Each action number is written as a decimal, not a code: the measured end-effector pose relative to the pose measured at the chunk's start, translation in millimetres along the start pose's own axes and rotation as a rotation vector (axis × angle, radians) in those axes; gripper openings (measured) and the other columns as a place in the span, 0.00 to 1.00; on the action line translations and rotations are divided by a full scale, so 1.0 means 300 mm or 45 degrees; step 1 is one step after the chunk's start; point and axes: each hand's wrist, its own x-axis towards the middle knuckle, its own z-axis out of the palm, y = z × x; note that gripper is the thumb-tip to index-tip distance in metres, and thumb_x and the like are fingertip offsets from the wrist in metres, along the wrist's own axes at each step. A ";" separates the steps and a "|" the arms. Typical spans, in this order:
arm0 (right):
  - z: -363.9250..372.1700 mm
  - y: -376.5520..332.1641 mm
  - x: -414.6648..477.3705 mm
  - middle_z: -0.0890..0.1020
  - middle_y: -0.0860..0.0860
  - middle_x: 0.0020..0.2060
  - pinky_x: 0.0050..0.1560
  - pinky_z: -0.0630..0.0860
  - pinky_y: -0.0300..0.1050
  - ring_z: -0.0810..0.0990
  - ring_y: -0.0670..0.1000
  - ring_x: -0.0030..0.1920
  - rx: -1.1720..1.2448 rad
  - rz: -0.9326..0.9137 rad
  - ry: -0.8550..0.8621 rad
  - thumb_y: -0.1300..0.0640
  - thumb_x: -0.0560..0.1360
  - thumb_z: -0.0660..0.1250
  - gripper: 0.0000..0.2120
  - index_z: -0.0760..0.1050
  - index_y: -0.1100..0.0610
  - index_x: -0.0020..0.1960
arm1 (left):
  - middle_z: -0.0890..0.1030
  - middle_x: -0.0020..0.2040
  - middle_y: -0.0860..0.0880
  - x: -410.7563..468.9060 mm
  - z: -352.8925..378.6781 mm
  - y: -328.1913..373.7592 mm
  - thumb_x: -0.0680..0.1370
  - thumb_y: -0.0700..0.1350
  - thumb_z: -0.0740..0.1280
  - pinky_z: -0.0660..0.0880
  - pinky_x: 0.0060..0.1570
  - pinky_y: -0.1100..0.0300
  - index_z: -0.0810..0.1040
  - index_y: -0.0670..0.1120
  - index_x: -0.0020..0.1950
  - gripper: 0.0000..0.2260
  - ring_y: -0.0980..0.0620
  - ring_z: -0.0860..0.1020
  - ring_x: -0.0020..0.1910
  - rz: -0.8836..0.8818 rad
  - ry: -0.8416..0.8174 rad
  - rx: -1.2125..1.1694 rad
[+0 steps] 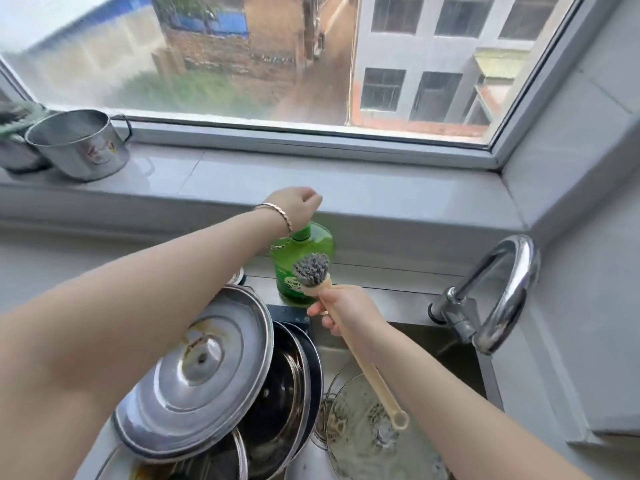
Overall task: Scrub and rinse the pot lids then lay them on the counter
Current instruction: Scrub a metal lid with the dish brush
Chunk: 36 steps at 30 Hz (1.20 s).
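A large steel pot lid leans on a stack of dark lids at the sink's left. A dirty glass lid lies in the sink basin. My right hand grips a cream-handled scrub brush near its head, bristles up, just in front of a green dish-soap bottle. My left hand, with a bracelet on the wrist, is curled over the top of the bottle; the cap or pump is hidden under it.
A chrome faucet arches over the sink at the right. On the window sill at the far left stand a steel pot and another container. A wall corner rises at the right.
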 end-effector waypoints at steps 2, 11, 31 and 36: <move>0.020 -0.022 0.042 0.76 0.52 0.27 0.22 0.56 0.34 0.61 0.48 0.23 -0.032 -0.005 -0.005 0.65 0.76 0.55 0.07 0.73 0.62 0.48 | 0.80 0.55 0.45 0.054 0.011 -0.028 0.81 0.52 0.55 0.67 0.48 0.61 0.80 0.45 0.55 0.18 0.48 0.76 0.50 -0.008 -0.085 0.011; 0.036 -0.040 0.145 0.74 0.53 0.25 0.20 0.55 0.31 0.58 0.47 0.20 0.073 -0.186 -0.094 0.67 0.76 0.55 0.12 0.69 0.61 0.35 | 0.84 0.39 0.50 0.134 0.076 -0.123 0.78 0.55 0.60 0.74 0.45 0.59 0.82 0.49 0.36 0.18 0.57 0.79 0.38 0.091 -0.053 -0.209; 0.016 0.012 0.113 0.75 0.52 0.24 0.21 0.55 0.33 0.60 0.45 0.18 -0.040 -0.210 -0.167 0.66 0.77 0.56 0.12 0.73 0.59 0.37 | 0.76 0.63 0.53 0.093 0.098 -0.111 0.82 0.53 0.52 0.68 0.60 0.56 0.75 0.53 0.62 0.16 0.50 0.73 0.62 0.139 0.064 0.065; 0.012 0.106 -0.003 0.78 0.51 0.27 0.23 0.58 0.35 0.62 0.47 0.24 -0.369 -0.166 -0.206 0.63 0.76 0.58 0.09 0.74 0.60 0.40 | 0.66 0.72 0.49 -0.017 0.062 -0.120 0.82 0.52 0.52 0.58 0.70 0.51 0.62 0.49 0.73 0.20 0.50 0.63 0.71 0.163 0.254 -0.109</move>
